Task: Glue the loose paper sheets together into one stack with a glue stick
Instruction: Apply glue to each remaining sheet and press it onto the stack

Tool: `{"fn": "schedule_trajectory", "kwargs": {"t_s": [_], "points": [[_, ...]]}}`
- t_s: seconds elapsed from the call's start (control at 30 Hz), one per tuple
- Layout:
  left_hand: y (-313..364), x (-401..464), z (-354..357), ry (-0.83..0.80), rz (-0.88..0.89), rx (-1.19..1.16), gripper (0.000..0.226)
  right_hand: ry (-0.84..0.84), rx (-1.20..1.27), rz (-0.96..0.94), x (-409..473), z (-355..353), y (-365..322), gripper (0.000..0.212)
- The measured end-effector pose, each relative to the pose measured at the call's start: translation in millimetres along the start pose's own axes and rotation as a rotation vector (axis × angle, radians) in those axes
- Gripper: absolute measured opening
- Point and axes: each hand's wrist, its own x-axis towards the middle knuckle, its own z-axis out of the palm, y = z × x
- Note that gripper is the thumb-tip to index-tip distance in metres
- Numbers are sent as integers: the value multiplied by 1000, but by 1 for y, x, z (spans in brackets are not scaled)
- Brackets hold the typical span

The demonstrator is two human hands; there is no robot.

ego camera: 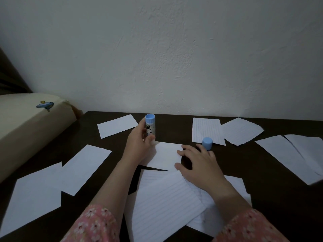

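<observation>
My left hand [139, 142] grips a glue stick [150, 125] with a light blue end, held upright over the far edge of a small white sheet [166, 156] at the table's middle. My right hand [197, 163] lies flat with spread fingers on that sheet's right edge. The glue stick's blue cap [207, 143] stands on the table just beyond my right fingers. A pile of lined sheets [166, 205] lies nearest to me, partly under my right forearm.
Loose sheets lie scattered over the dark table [244, 159]: two at the left [83, 168], one at the far left [117, 125], two at the back right [206, 131], two at the right edge [293, 154]. A cream cushion [26, 123] borders the table's left; a wall stands behind.
</observation>
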Motion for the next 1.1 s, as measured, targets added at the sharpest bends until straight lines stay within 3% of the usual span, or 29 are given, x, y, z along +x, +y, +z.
{"fn": "schedule_trajectory", "kwargs": {"t_s": [0.5,0.6,0.73,0.8,0.97,1.1], "points": [[-4,0,-12,75,-114,-53,64,-6,-19,3,0,-1,-1,50],[-11,-1,-20,191,-235,-196,61,-4,-22,1,0,-1,-1,50],[-13,-2,-38,372,-400,-617,57,27,-29,-12,0,1,0,49],[-11,-3,-43,412,-425,-698,61,56,-32,-15,0,1,0,49],[2,-17,-39,365,-385,-630,62,144,31,10,1,3,-1,44],[16,-28,-31,252,-321,-561,63,189,45,-7,1,2,-1,20]]}}
